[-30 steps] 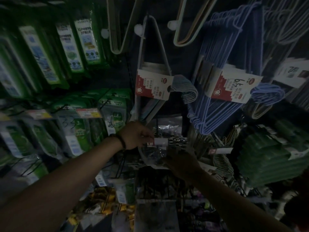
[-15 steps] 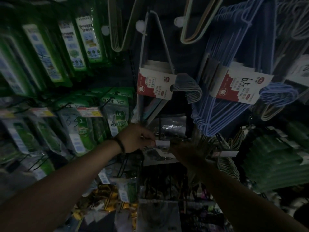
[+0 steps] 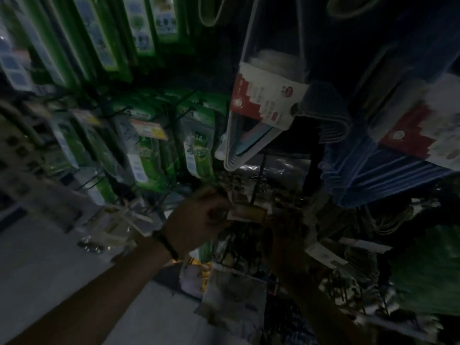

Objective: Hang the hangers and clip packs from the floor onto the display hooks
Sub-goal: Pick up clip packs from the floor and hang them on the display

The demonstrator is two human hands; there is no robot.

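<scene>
Hanging step in progress: left hand pinches clip pack header below the white hanger bundle; right hand grip indiscernible. Next: seat hole on hook.

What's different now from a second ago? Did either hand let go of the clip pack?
The view has swung left and blurred, so the racks sit further right. The left hand still pinches the clip pack header at the hook, with the right hand beside it; its hold is too dark to judge. Nothing visibly let go.
</scene>
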